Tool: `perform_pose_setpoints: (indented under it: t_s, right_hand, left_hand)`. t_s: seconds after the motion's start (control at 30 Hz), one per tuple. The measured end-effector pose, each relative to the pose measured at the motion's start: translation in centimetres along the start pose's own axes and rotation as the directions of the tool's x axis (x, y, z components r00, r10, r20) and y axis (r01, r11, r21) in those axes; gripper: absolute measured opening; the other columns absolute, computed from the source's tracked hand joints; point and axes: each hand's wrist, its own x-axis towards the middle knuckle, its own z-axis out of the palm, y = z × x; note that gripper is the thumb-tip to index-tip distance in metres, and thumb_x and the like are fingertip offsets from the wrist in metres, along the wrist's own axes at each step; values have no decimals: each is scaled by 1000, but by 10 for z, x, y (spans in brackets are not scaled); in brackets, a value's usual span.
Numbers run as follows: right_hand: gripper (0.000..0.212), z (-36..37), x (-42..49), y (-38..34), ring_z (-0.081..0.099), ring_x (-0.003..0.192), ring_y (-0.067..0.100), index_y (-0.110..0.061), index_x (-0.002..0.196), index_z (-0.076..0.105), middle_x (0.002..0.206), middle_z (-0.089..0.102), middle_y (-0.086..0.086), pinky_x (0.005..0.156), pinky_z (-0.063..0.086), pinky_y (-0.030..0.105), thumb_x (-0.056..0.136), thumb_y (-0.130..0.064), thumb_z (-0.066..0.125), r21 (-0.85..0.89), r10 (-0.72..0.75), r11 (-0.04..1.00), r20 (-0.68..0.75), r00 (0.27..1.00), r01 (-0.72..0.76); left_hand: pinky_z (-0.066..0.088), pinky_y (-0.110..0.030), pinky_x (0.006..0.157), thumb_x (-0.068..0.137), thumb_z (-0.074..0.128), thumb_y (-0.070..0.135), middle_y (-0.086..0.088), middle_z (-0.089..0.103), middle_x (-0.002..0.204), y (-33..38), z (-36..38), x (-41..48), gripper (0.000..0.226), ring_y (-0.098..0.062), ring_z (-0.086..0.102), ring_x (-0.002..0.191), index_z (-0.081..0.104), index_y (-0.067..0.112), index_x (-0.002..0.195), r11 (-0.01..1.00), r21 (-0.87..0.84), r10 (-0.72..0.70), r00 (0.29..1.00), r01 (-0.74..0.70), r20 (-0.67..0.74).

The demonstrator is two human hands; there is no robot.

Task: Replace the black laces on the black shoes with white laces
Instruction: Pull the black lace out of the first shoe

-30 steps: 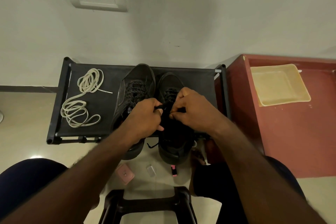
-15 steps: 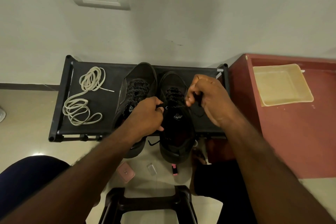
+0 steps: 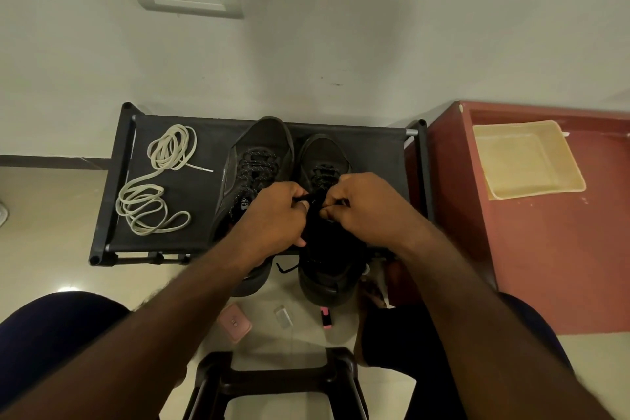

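Item under work: black lace point(image 3: 314, 198), threaded in the upper eyelets of the right-hand shoe point(image 3: 324, 155).
Location: the shoe stands on the rack point(image 3: 201, 147), toe to 12 o'clock, heel overhanging the front rail at 6 o'clock. The other shoe point(image 3: 262, 147), fully laced in black, sits just beside it at 9 o'clock.
Handling, judged: the lace is light, soft and limp, and likely to drag where it crosses an eyelet. The shoe is light enough to shift if pulled hard.
Hold point, judged: close to the eyelet, one span at a time.
Left hand point(image 3: 272, 220): fingers curled, pinching the lace at the tongue's 9 o'clock side.
Right hand point(image 3: 370, 211): thumb and fingertips pressed together on the lace at the 3 o'clock side; the exact contact is partly hidden.
Loose tail point(image 3: 285, 269): hangs at 7 o'clock of the heel.
White laces point(image 3: 153, 187): loosely coiled on the rack at 9 o'clock, well apart from both shoes, untouched.
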Motion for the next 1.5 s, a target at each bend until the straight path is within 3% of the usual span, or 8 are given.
perform_pose_setpoints:
  t_s: [0.23,0.33,0.43,0.67,0.9,1.1,1.3,1.5]
  right_hand:
    - [22,-19,-11,3,59,97,1,-11,62,60,103,61,-7,84,45,27,81,-13,70,376,12,926,48,999,-29]
    - [15,-27,-10,5,67,107,18,-6,58,55,91,74,3,95,45,40,72,-10,54,785,-16,614,-89,996,80]
    - [25,-33,-9,5,60,57,29,-18,50,46,49,49,7,73,50,42,75,-13,46,952,171,295,-139,975,84]
    - [18,-26,-2,23,33,39,10,-10,78,52,45,34,-4,45,42,27,94,-15,58,863,627,489,-243,741,-131]
    - [11,-10,-5,31,64,65,7,-17,81,70,71,67,-6,60,47,25,91,-21,67,333,407,869,-64,911,-365]
    - [11,-11,-6,24,60,70,-13,-24,86,75,74,67,-20,64,39,7,92,-20,68,319,250,915,34,968,-248]
    - [13,-16,-24,21,64,78,-6,-17,91,77,86,73,-11,72,47,14,91,-28,70,369,266,891,51,963,-266]
    - [25,9,-35,12,59,75,11,-22,87,53,83,61,-5,58,42,23,80,-26,77,247,303,924,-11,953,-291]
  left_hand:
    - [61,-37,67,101,47,18,1,65,91,1,1,1,23,-15,71,59,58,16,122,1000,15,5,1000,-4,-28]
    - [61,-40,70,101,46,18,1,66,95,0,0,1,20,-16,72,63,59,18,116,1000,16,11,1000,-10,-18]
    - [61,-41,70,101,47,20,1,67,93,-1,1,1,19,-14,72,64,60,20,114,1000,25,12,1000,-11,-24]
    - [61,-38,61,99,50,22,2,68,87,-2,4,-2,19,-14,71,61,62,20,114,994,88,76,995,-70,-58]
    - [58,-31,54,95,58,23,-2,69,82,-2,7,-5,13,-16,67,60,67,15,96,970,190,177,978,-154,-112]
    - [42,-29,68,95,50,40,2,58,98,1,28,-10,28,-19,60,88,67,20,104,726,650,402,905,-222,-139]
    - [47,-34,65,97,45,42,-1,58,81,3,21,-8,37,-24,62,78,65,16,81,793,565,366,919,-227,-144]
    - [54,-41,84,84,54,23,-2,67,106,30,19,12,35,-24,63,96,70,25,114,755,561,438,898,-340,-44]
